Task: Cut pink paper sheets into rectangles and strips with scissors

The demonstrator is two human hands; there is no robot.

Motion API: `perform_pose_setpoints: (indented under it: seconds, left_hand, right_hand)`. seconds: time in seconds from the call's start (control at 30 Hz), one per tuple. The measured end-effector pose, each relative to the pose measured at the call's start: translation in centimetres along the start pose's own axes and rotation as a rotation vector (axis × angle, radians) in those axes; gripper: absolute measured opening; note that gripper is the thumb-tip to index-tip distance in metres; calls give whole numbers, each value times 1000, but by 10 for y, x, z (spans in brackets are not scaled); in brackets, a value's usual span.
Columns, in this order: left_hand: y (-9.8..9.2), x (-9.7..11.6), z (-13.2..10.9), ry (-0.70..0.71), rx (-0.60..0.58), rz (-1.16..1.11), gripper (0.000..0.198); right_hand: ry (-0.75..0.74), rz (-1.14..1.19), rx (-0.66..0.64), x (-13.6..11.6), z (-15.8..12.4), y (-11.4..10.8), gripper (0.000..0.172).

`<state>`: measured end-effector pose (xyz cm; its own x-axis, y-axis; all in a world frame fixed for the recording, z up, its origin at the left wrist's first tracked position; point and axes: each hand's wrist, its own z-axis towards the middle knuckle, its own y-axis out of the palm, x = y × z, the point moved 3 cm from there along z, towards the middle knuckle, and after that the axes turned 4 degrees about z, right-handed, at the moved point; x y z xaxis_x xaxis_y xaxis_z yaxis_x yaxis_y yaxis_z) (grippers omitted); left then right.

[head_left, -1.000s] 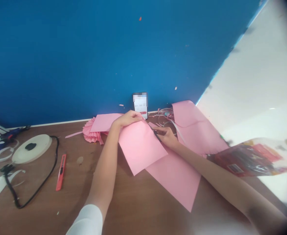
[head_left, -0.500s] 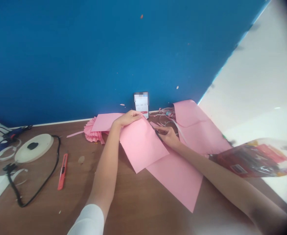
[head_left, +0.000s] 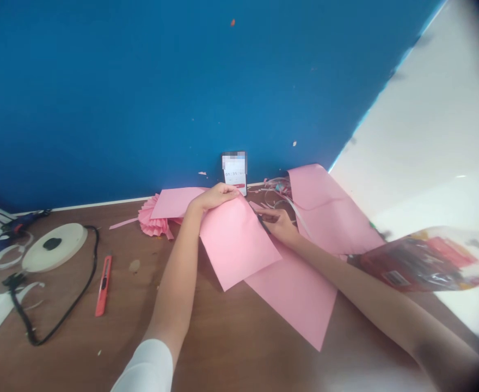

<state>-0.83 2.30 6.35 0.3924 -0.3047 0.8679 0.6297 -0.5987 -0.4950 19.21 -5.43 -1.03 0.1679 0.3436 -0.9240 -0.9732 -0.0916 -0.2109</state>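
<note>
My left hand [head_left: 219, 197] pinches the top corner of a pink paper sheet [head_left: 239, 239], which hangs tilted over the table. At the sheet's right edge, my right hand [head_left: 279, 224] is closed around dark-handled scissors [head_left: 263, 222]; the fingers and paper hide most of them, blades included. Beneath lies a second pink sheet [head_left: 300, 299], flat on the brown table. Left of my left hand, a pleated pink paper rosette [head_left: 153, 216] sits partly under another pink piece [head_left: 178, 202].
A phone [head_left: 234, 174] showing a timer leans on the blue wall. To the left lie a red box cutter [head_left: 104, 286], a cream round reel [head_left: 55, 247] and a black cable [head_left: 60, 326]. At right are a large pink sheet [head_left: 329, 212] and a plastic package [head_left: 423, 261].
The whole view has shifted slightly. Both hands keep nearly the same position at the pink sheet; no grip has changed.
</note>
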Motion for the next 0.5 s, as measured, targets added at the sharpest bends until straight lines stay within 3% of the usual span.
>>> perform_pose_setpoints:
  seconds: [0.23,0.5]
  left_hand:
    - [-1,1,-1,-1,14,27,45]
    - [-1,4,-2,14,-18,8,43]
  right_hand:
    - [-52,11,2,5,0,-1,29]
    - [30,28,-22,-2,-1,0,36]
